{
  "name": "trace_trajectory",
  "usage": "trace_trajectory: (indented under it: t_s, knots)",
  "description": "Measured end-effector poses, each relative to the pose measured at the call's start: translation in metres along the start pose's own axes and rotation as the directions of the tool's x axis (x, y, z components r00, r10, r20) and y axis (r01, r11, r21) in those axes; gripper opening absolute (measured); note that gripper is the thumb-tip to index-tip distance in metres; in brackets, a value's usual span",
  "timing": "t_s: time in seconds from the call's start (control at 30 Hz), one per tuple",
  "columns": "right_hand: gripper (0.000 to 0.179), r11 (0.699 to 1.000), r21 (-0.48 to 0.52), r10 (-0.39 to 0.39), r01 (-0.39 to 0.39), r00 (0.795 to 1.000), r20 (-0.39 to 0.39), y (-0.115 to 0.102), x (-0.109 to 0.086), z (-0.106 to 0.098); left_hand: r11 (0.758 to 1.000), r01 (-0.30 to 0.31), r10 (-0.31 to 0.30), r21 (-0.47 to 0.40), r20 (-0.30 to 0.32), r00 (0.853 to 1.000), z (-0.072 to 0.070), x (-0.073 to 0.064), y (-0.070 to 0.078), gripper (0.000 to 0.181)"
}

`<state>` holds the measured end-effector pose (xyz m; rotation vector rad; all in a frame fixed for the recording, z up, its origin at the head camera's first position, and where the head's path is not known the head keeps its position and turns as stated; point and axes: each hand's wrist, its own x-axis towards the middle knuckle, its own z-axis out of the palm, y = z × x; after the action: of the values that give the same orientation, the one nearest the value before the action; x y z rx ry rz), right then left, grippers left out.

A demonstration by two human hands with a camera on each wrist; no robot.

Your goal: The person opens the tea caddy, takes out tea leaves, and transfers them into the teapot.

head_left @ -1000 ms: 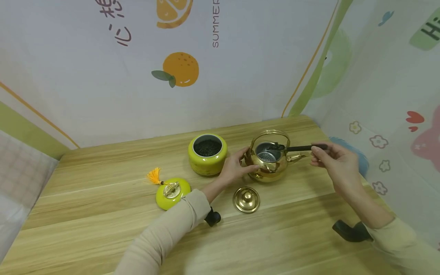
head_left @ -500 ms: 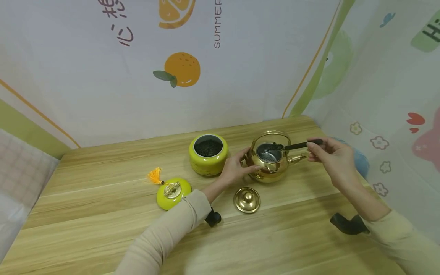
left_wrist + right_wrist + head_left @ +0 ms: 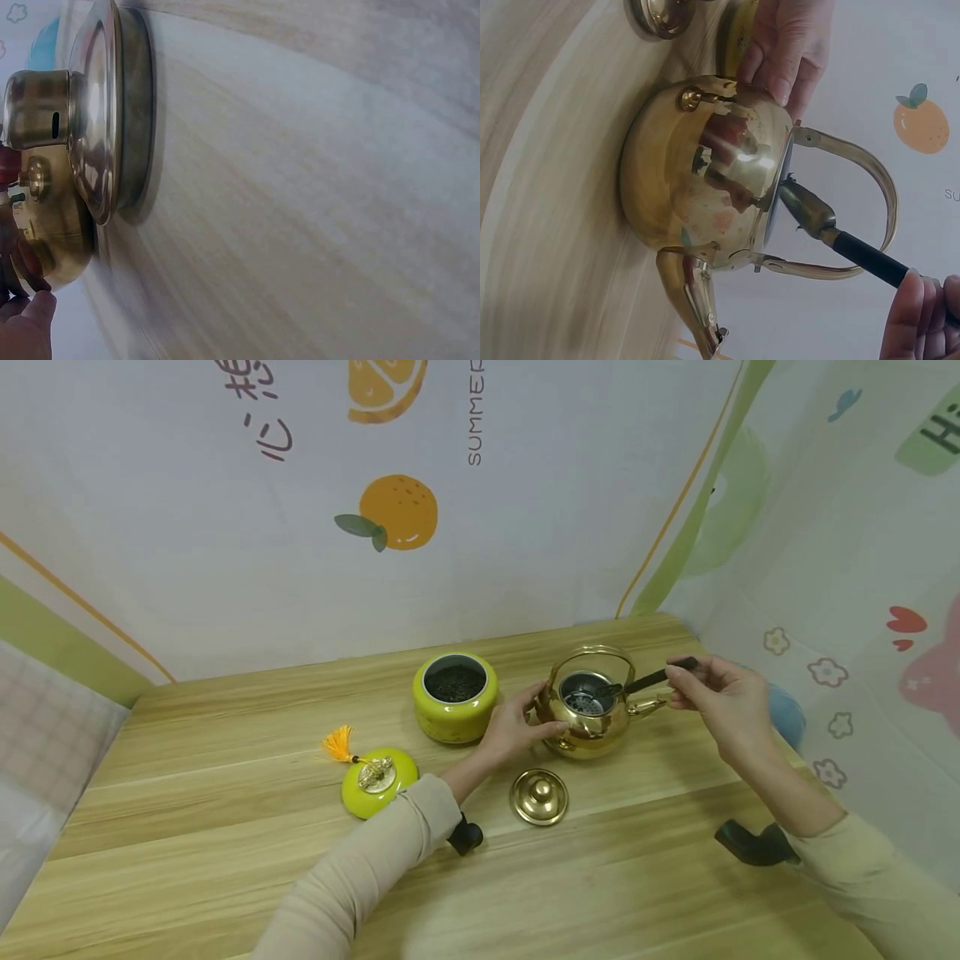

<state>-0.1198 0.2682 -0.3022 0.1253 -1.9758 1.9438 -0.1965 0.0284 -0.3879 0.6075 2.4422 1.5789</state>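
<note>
A gold teapot [image 3: 596, 741] with a raised arched handle stands uncovered on the wooden table, a perforated strainer inside its mouth. My left hand [image 3: 512, 727] holds its left side, thumb along the front and fingers partly hidden behind. In my right hand [image 3: 731, 700] a tea scoop [image 3: 647, 680] is pinched by its black handle. The right wrist view shows the scoop's metal head [image 3: 808, 208] tilted down at the teapot's mouth, with dark bits along its edge. Dark tea leaves show in the strainer. The teapot's lid [image 3: 539, 798] lies in front.
A yellow-green jar [image 3: 448, 720] of dark tea leaves stands left of the teapot. Its tasselled lid [image 3: 402, 768] lies nearer, by the left sleeve. One black curved object [image 3: 752, 843] is beside the right sleeve, and another black piece [image 3: 467, 837] shows past the left one.
The scoop has tipped steeper, its handle end rising, and the dark heap on its head has dropped into the strainer. My right hand has shifted slightly left and up; the left hand stays put.
</note>
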Motion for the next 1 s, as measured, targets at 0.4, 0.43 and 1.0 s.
trace_trajectory:
  t_s: [0.4, 0.43, 1.0]
  knots:
    - [0.006, 1.0, 0.014, -0.015, 0.016, 0.999, -0.044, -0.002, 0.007, 0.01, 1.0, 0.014, -0.014, 0.006, -0.001, 1.0, 0.0, -0.001, 0.003, 0.074]
    - [0.006, 1.0, 0.009, -0.017, 0.018, 0.999, -0.043, -0.002, 0.007, 0.011, 1.0, 0.015, -0.015, 0.008, -0.002, 1.0, 0.0, -0.001, 0.003, 0.074]
    - [0.007, 0.999, -0.05, -0.01, 0.01, 1.0, -0.004, -0.005, 0.015, 0.019, 1.0, 0.012, -0.012, 0.018, -0.009, 1.0, -0.001, 0.0, 0.002, 0.074]
